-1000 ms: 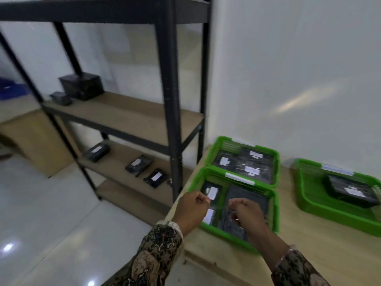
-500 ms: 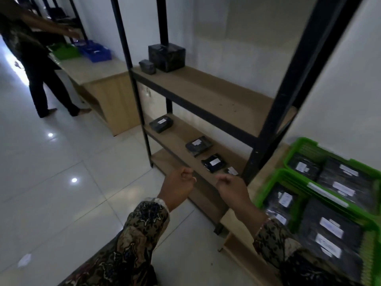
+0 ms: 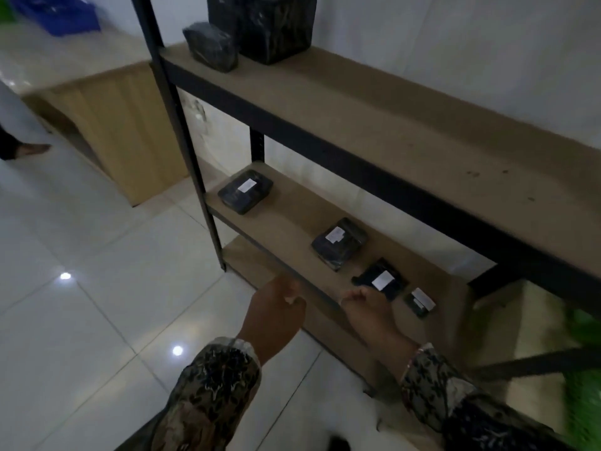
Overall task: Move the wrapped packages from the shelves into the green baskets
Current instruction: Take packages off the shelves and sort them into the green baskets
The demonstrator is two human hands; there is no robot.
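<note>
My fingers are loosely curled on both sides and grasp nothing. The left hand (image 3: 276, 315) hangs in front of the front edge of the lower shelf (image 3: 292, 236), thumb resting against the forefinger, clear of every package. The right hand (image 3: 369, 309) is at the same front edge, its fingertips (image 3: 349, 296) bent downward just beside the third package (image 3: 380, 279); whether they touch its wrap I cannot tell.

Four wrapped packages lie along the lower shelf. The first package (image 3: 245, 191) sits near the left end, close to the front post (image 3: 182, 131). The second package (image 3: 340, 244) lies about mid-shelf. The third lies toward the right end, and the small fourth package (image 3: 419, 302) is next to it at the front edge. On the upper shelf (image 3: 390, 125) a small wrapped bundle (image 3: 211, 45) and a tall wrapped box (image 3: 276, 26) stand at the left end, near the back.

Of the green baskets, only a blurred green edge (image 3: 583, 353) shows at the far right.

Judgement: I am in the reach stage of a fresh pick, hands empty. The next move calls for the right hand to pass over the front edge, close on the third package and lift it clear of the shelf above before I turn right to the baskets.
</note>
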